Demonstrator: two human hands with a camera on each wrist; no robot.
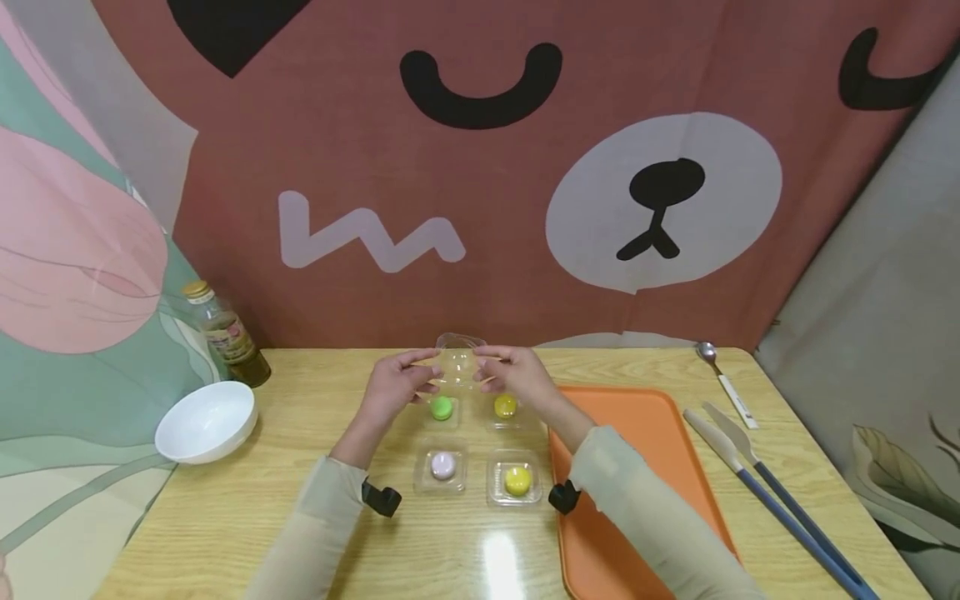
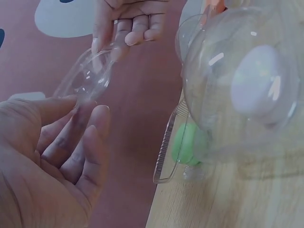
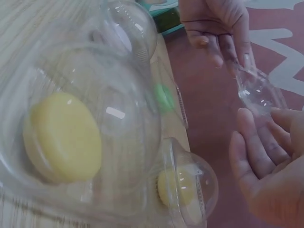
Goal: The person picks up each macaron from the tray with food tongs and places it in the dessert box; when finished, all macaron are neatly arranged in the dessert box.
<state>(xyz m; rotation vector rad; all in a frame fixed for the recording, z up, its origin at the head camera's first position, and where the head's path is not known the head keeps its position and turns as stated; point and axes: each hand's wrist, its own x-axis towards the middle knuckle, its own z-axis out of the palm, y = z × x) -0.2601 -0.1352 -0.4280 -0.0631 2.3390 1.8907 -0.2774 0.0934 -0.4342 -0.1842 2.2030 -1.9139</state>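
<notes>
A clear domed plastic lid [image 1: 457, 367] is held up above the table's far side. My left hand [image 1: 397, 383] pinches one edge between thumb and fingers; my right hand [image 1: 517, 375] pinches the opposite edge. Just below sits a round green piece [image 1: 442, 407], like a small cake, in a clear tray whose ridged edge shows in the left wrist view. Beside it, under the right hand, a yellow piece [image 1: 506, 406] lies in a domed clear box. Nearer me, a lilac piece [image 1: 442, 465] and another yellow piece [image 1: 517, 481] stand in domed clear boxes.
An orange tray [image 1: 637, 433] lies on the right, partly under the right forearm. Beyond it are two long-handled knives [image 1: 757, 467] and a spoon [image 1: 726, 383]. On the left stand a white bowl [image 1: 206, 421] and a bottle [image 1: 228, 333]. A printed curtain [image 1: 480, 183] hangs behind the table.
</notes>
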